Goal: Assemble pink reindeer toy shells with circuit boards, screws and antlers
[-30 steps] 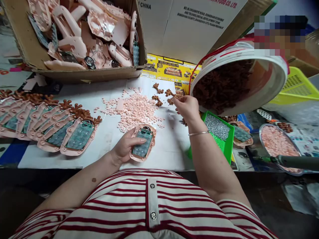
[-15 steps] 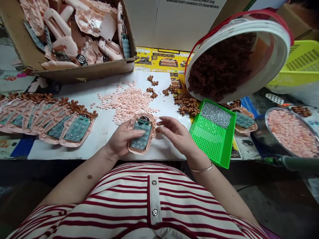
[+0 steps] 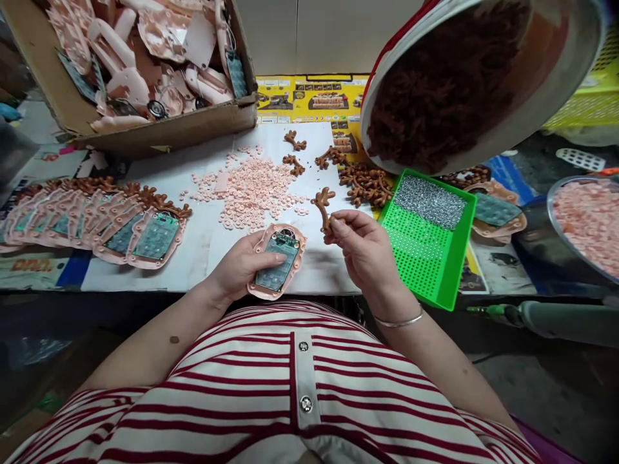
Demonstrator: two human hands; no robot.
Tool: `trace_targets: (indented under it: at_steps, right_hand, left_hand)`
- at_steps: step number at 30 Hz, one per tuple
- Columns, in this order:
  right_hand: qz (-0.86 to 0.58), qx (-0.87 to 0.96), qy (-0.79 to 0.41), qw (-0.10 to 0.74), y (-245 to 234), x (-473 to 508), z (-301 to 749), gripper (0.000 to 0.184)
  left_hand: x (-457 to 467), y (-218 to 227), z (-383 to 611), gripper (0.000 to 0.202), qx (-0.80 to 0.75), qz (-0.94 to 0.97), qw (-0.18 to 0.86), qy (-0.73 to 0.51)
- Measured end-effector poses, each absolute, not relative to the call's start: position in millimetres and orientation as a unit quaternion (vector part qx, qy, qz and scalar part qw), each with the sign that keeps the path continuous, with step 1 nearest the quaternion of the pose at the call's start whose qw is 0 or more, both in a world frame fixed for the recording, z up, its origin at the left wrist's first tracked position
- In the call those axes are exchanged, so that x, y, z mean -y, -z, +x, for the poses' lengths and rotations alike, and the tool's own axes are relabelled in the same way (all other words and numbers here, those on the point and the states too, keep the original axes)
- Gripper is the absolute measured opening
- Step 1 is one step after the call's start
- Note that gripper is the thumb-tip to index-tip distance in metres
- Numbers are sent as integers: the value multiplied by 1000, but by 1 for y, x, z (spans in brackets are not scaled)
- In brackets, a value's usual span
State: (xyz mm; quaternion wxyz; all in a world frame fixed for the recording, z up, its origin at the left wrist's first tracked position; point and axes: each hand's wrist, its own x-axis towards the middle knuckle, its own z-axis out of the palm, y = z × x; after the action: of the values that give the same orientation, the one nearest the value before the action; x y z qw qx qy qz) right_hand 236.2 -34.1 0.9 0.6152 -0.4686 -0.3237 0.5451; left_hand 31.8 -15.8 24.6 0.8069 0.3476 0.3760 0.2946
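The shell point(image 3: 298, 256) is gripped by the left hand point(image 3: 236, 269), thumb across its board point(image 3: 271, 277), over the near edge of the tabletop point(image 3: 324, 277). The antler point(image 3: 322, 207) is pinched by the right hand point(image 3: 371, 254), near the shell. It could be dropped if the pinch is loosened.

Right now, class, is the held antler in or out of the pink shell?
Out: a gap separates the antler from the pink shell.
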Motion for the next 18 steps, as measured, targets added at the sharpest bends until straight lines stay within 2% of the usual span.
trace_targets:
  at_steps: [4, 14, 18]
  right_hand:
    - [-451, 325, -584, 592, -6, 39, 233, 34]
    - [-478, 344, -594, 548, -2, 41, 233, 36]
    - [-495, 383, -552, 551, 3, 42, 230, 36]
  left_hand:
    - [18, -24, 35, 47, -376, 365, 808, -267]
    - [20, -19, 37, 45, -388, 373, 803, -254]
    - [20, -18, 35, 46, -397, 376, 799, -250]
